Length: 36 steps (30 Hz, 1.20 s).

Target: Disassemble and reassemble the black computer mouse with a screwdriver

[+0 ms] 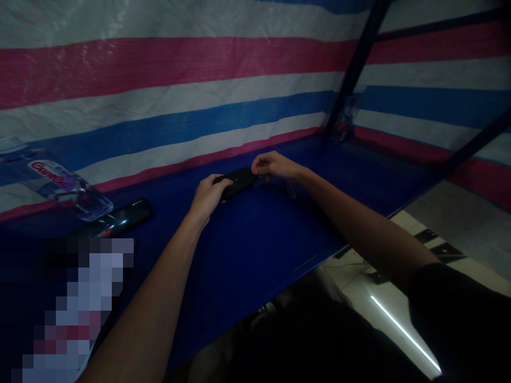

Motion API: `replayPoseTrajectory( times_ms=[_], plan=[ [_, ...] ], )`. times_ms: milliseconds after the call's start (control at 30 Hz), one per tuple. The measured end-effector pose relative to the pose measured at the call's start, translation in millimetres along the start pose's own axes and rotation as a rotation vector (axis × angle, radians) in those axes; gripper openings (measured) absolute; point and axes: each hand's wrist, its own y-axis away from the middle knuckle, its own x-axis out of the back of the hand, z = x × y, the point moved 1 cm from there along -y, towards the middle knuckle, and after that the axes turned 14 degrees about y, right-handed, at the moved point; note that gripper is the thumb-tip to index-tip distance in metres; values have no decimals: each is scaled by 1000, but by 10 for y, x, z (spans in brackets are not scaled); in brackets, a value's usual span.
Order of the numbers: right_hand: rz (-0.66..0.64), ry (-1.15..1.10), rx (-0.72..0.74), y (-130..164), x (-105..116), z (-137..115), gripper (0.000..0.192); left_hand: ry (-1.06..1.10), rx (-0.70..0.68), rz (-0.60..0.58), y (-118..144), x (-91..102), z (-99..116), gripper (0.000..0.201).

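the left grip clamps one end of the black case, thumb on top, presumably to steady it; the right grip curls at the other end, whether pinching it i cannot tell.

Deep blue table, black case on it! Behind the case, a sheet striped in pinkish red, white and blue. Left of the case, a clear bottle, red lettering on its label, and a dark, glossy slab. Right of the case, a black sleeve and pale beige floor.
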Motion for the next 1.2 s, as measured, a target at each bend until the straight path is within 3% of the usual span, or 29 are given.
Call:
replayPoseTrajectory(
  times_ms=[533, 867, 1200],
  plan=[
    [1, -78, -114, 12, 18, 18, 5, -19, 18, -37, 2, -11, -3, 38],
    [48, 181, 3, -13, 78, 2, 3, -55, 18, -62, -4, -21, -12, 39],
    [66, 134, -6, -34, 69, 41, 5, -65, 19, -70, -3, -18, -11, 39]
  ],
)
